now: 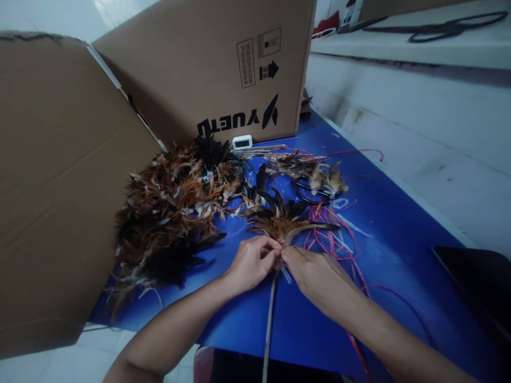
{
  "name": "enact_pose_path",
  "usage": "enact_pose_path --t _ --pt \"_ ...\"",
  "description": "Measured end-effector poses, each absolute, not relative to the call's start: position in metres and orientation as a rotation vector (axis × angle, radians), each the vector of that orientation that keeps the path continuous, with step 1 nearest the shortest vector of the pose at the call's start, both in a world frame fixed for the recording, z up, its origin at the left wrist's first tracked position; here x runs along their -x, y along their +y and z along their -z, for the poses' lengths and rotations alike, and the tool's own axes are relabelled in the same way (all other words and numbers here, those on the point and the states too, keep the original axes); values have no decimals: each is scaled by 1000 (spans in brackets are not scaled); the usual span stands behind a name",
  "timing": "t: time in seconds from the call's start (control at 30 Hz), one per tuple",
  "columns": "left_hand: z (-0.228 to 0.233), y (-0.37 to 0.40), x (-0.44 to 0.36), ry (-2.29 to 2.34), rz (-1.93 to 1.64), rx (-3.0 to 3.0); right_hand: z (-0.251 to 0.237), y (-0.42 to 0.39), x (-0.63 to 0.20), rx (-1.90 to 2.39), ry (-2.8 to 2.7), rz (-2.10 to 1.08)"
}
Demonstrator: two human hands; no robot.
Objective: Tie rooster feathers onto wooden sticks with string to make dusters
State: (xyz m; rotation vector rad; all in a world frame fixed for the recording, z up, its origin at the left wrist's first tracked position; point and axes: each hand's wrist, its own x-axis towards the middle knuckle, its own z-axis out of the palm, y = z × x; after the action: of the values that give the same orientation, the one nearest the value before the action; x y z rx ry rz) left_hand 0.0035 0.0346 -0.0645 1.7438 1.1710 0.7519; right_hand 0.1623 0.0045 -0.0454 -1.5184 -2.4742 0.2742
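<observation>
A thin stick (269,319) runs from the near edge of the blue table (399,250) up to the hands. The left hand (251,263) and right hand (315,274) meet at its top end, fingers pinched closed around the base of a small feather bundle (285,223), which fans out just beyond the hands. Red cords (339,239) lie right of the bundle. A large feather pile (171,213) lies left of it. Beyond the bundle, a small white clock (242,142) sits against a cardboard box (223,64).

cardboard box (223,64) | white timer (242,141) | feather heap (171,207) | red cords (339,234) | blue table (399,223)
</observation>
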Motion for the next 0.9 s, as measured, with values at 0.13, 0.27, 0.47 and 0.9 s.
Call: enact_pose_path --t 0.13,0.27,0.47,0.9 --pt "61 33 -4 1177 -726 -1839 49 2 -161 1511 -2426 -171" --pt "55 32 -5 1161 -717 -1923 57 2 -160 1441 -2345 -7" --pt "53 31 -5 1137 -733 -2047 59 1 -156 1293 -2315 77" --pt "58 30 -9 1077 -828 -1841 37 11 -177 1304 -2044 -506"
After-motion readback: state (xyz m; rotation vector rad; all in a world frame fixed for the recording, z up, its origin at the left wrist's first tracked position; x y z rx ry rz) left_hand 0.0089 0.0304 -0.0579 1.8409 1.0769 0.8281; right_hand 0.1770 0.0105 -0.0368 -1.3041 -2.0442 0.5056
